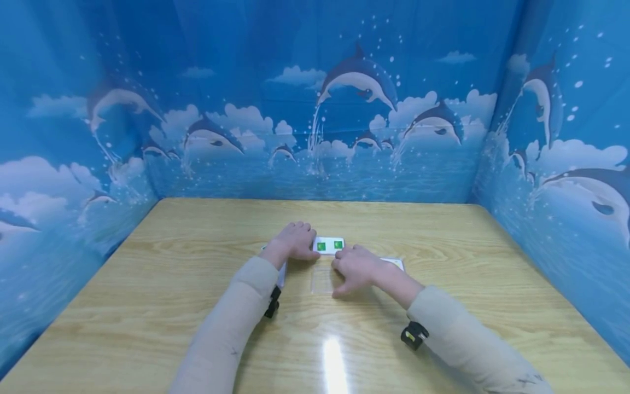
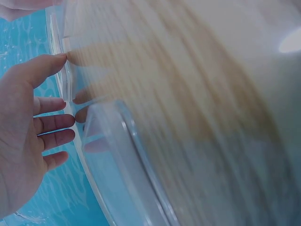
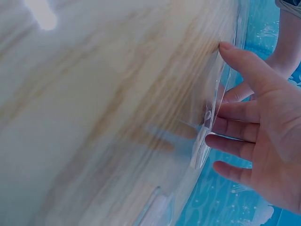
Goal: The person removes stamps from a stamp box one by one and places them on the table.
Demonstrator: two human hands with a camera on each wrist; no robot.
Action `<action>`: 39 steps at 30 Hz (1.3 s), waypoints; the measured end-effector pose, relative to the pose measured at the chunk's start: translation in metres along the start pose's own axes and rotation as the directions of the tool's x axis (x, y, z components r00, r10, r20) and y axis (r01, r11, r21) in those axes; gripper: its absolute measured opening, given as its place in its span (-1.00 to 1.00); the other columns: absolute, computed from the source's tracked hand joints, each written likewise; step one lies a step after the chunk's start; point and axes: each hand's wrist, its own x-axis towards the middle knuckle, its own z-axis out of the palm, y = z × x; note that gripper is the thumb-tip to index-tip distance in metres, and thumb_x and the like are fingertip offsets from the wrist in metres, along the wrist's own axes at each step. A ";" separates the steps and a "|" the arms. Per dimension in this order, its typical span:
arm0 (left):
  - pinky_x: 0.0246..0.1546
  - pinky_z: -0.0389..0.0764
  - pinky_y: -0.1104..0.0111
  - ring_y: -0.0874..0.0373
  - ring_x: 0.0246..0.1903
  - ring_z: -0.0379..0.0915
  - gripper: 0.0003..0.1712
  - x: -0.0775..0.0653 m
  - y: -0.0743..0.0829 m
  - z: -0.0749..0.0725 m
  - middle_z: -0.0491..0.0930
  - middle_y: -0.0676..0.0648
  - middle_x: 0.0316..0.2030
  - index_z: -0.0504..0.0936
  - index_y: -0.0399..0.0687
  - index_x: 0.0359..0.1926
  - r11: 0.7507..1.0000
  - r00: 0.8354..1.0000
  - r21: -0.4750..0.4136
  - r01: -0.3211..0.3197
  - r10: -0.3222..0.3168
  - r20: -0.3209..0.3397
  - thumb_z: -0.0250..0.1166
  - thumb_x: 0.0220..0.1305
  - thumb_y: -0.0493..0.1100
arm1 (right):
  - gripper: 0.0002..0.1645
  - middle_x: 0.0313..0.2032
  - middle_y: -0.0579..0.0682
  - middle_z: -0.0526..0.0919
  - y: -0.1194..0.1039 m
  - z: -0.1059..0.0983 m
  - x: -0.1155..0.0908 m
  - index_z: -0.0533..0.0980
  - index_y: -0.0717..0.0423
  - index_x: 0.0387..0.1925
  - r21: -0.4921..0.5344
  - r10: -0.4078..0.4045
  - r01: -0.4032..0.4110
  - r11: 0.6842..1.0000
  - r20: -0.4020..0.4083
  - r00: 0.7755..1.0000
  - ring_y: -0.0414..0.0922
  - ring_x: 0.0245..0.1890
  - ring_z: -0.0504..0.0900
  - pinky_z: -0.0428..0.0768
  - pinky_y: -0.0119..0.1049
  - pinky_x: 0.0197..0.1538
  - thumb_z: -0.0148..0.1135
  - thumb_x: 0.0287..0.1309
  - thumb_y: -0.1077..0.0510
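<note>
In the head view, a flat white piece with two green squares [image 1: 329,245] lies near the middle of the table. My left hand [image 1: 296,242] holds its left end, thumb at the near corner and fingers toward the far side. My right hand [image 1: 358,268] spreads over the right side of a thin clear plastic piece [image 1: 322,281], its fingertips close to the white piece's near right corner. In the left wrist view the left thumb [image 2: 44,68] meets a clear edge. The right thumb [image 3: 240,56] reaches a clear edge in the right wrist view.
Another white piece with yellow marks [image 1: 395,264] shows past my right wrist. Under my left forearm, a pale flat thing [image 1: 282,275] is partly hidden. Blue dolphin-print curtains [image 1: 315,164] border the wooden table [image 1: 197,235] at the back and both sides.
</note>
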 end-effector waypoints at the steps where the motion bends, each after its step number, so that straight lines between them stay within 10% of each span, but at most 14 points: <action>1: 0.22 0.17 0.12 0.00 0.11 0.25 -0.21 0.000 0.000 0.000 0.39 -0.13 0.08 0.36 -0.13 0.23 1.000 1.000 0.003 -0.001 0.001 0.000 0.10 0.16 0.32 | -0.24 -0.27 -0.08 0.51 0.000 0.000 0.000 0.53 0.08 -0.14 -0.002 0.000 0.000 1.000 0.001 1.000 -0.13 -0.20 0.47 0.41 -0.05 0.05 0.27 -0.18 -0.43; 39: 0.26 0.10 0.09 -0.04 0.19 0.20 -0.13 0.001 0.001 0.008 0.36 -0.18 0.15 0.29 -0.20 0.24 0.982 0.994 0.176 -0.062 0.077 -0.080 -0.07 0.21 0.41 | -0.36 -0.11 0.08 0.56 0.054 -0.003 0.000 0.49 0.18 0.05 0.250 0.109 -0.084 0.965 -0.088 0.990 -0.06 -0.17 0.55 0.52 -0.15 -0.12 0.17 0.11 -0.21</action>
